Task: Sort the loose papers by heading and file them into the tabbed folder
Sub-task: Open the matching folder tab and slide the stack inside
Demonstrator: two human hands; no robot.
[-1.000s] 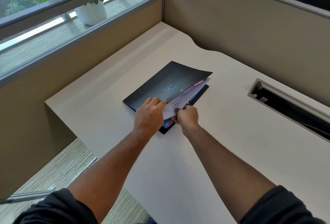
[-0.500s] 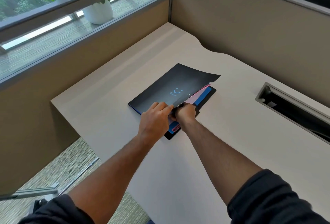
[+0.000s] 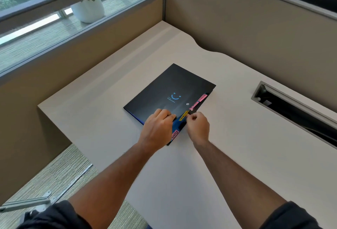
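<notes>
A black tabbed folder [image 3: 169,90] with a blue smile mark lies nearly flat in the middle of the white desk [image 3: 113,104]. Pink tabs [image 3: 200,99] and a yellow tab [image 3: 183,115] stick out along its right edge, and another pink tab [image 3: 174,134] shows near the front corner. My left hand [image 3: 157,130] rests on the cover's near corner, fingers bent over its edge. My right hand [image 3: 197,126] sits just right of the yellow tab with curled fingers at the folder's edge; whether they pinch anything is unclear. No loose paper shows.
A recessed cable slot [image 3: 291,112] cuts into the desk at the right. Tan partition walls [image 3: 246,24] close off the back and left. A white plant pot [image 3: 89,9] stands behind the window glass. The desk's left edge drops to carpet [image 3: 54,177].
The white sheet my right hand held has gone inside the folder. The raised cover has come down almost flat, and coloured tabs now show along the right edge.
</notes>
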